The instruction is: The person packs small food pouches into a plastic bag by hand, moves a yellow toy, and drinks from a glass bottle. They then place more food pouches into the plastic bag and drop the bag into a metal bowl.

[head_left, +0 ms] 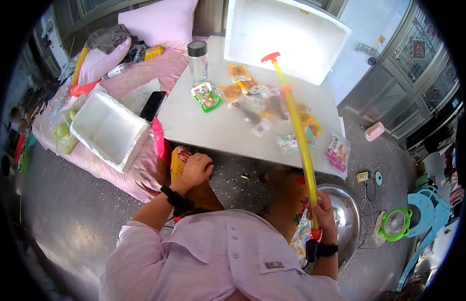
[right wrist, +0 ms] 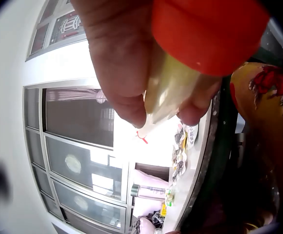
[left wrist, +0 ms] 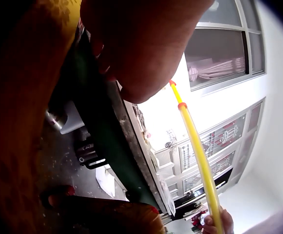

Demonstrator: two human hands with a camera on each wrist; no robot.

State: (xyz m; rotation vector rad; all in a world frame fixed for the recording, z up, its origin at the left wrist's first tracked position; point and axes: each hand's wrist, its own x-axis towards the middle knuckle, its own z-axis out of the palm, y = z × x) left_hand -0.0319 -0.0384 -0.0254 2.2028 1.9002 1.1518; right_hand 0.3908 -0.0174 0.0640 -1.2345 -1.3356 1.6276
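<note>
A long yellow plastic tube (head_left: 301, 140) with a red T-shaped handle (head_left: 271, 57) slants over the right part of the table; it looks like a hand pump. My right hand (head_left: 322, 210) grips it near its lower end, just above a red end cap (head_left: 317, 234). In the right wrist view, thumb and fingers (right wrist: 117, 73) lie on opposite sides of the tube, the red cap close to the camera. With fingers loosely bent, my left hand (head_left: 194, 169) rests on my left thigh, holding nothing. A pale table (head_left: 185, 118) stands in front.
On the table are several snack packets (head_left: 233, 91), a green-edged packet (head_left: 208, 101), a lidded bottle (head_left: 198, 65) and a big white foam box (head_left: 288, 35). A smaller foam box (head_left: 110, 128) and a phone (head_left: 152, 105) lie left. A metal basin (head_left: 349, 215) and green fan (head_left: 395, 224) stand right.
</note>
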